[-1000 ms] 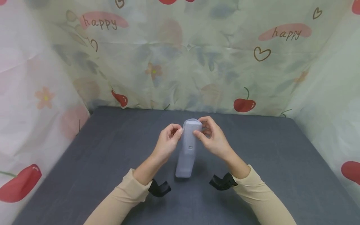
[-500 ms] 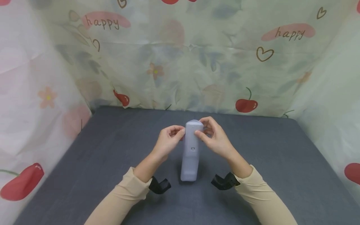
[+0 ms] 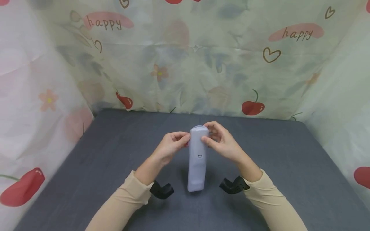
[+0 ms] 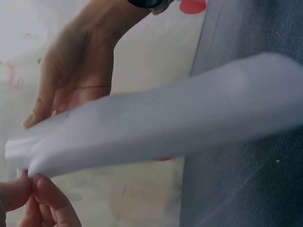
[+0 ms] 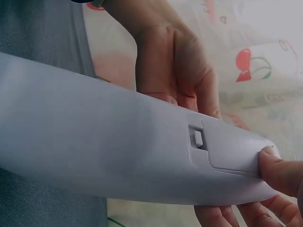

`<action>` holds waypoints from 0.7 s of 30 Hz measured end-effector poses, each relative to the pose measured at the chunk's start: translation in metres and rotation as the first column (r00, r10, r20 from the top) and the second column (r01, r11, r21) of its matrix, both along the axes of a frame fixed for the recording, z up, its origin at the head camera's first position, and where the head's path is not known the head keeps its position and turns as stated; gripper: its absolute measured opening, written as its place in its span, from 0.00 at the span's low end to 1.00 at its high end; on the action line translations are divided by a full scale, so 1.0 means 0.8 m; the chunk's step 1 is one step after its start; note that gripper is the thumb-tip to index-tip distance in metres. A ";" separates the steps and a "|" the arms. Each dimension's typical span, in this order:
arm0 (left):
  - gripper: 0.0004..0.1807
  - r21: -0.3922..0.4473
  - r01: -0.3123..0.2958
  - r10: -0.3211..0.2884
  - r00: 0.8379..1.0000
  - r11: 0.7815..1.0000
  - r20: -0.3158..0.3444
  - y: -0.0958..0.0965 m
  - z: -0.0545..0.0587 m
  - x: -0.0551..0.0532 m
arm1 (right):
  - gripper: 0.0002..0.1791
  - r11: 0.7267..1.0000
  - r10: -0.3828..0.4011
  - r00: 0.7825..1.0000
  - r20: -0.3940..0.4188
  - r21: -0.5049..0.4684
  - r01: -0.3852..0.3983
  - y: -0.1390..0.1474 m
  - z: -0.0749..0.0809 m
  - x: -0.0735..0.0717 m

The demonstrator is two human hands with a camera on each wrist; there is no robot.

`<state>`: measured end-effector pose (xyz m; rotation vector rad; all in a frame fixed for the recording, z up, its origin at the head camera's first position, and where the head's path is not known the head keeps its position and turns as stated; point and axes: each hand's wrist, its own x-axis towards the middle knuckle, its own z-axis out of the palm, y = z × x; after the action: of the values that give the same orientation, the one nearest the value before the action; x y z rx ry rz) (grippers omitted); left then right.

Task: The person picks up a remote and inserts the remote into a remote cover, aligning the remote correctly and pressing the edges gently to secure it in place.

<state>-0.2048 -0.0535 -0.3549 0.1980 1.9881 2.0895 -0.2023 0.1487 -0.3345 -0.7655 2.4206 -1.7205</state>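
Note:
A long white plastic device [image 3: 197, 170], shaped like a remote control, stands on end between the hands over the dark table. Its back faces the head camera. In the right wrist view it has a battery cover [image 5: 232, 144] with a small latch [image 5: 196, 138]. My left hand [image 3: 170, 146] pinches at the upper left edge, thumb against forefinger. From the other side my right hand [image 3: 224, 142] holds the top end, its thumb [image 5: 279, 170] on the battery cover and fingers behind. The device's front stays hidden in the head view.
A dark cloth-like surface covers the table [image 3: 138, 205]. Patterned curtains with cherries and lettering form a back wall [image 3: 196, 77] and both sides. Black curved mounts [image 3: 162, 191] stick out from the sleeves below both wrists.
The device's lower end has swung toward me and slightly right, and its top has dropped a little. Both hands keep their places at the top end, moving slightly with it.

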 end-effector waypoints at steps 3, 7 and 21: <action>0.15 0.001 -0.044 0.044 0.999 0.999 -0.011 0.005 0.002 0.002 | 0.20 1.000 0.017 0.999 -0.031 0.023 -0.017 0.000 0.001 -0.001; 0.14 0.025 -0.123 0.124 0.992 0.992 -0.010 0.012 0.007 0.003 | 0.21 0.998 0.018 0.998 -0.058 0.066 -0.014 -0.002 0.004 -0.002; 0.08 0.256 -0.270 0.267 0.963 0.928 0.050 0.026 0.015 0.007 | 0.21 0.994 0.003 0.999 -0.044 0.112 0.001 -0.010 0.008 0.002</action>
<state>-0.1992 -0.0329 -0.3426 -0.0475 1.8115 2.5155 -0.2008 0.1409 -0.3281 -0.7982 2.5194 -1.5683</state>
